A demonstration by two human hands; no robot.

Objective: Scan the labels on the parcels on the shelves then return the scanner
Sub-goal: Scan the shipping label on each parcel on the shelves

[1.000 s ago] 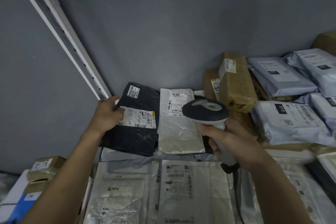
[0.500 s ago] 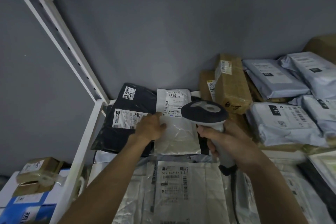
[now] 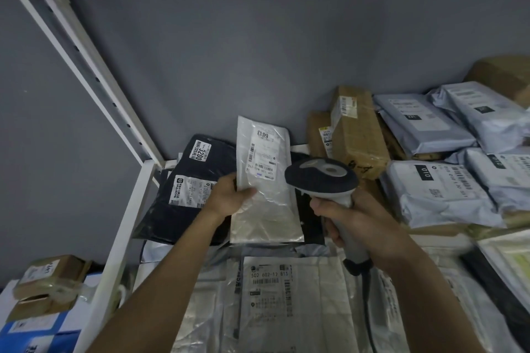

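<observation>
My left hand (image 3: 229,196) grips the left edge of a silver parcel (image 3: 265,198), thumb on its face, and tilts its far end up off the shelf. Its white label (image 3: 265,152) reads 6813 and faces me. My right hand (image 3: 358,223) holds the handle of a grey barcode scanner (image 3: 322,178), whose dark head sits just right of that label. A black parcel (image 3: 177,198) with two white labels lies left of the silver one. In front lies a pale parcel (image 3: 269,295) with a printed barcode label.
Brown cardboard boxes (image 3: 358,135) stand at the back against the grey wall. Light blue-grey mailer bags (image 3: 438,192) pile up on the right. A white shelf upright (image 3: 86,66) slants along the left. Small boxes (image 3: 48,281) sit lower left, outside the shelf.
My left hand left the black parcel, moved right to the silver parcel, took hold of it and raised its far end. The scanner stayed nearly still.
</observation>
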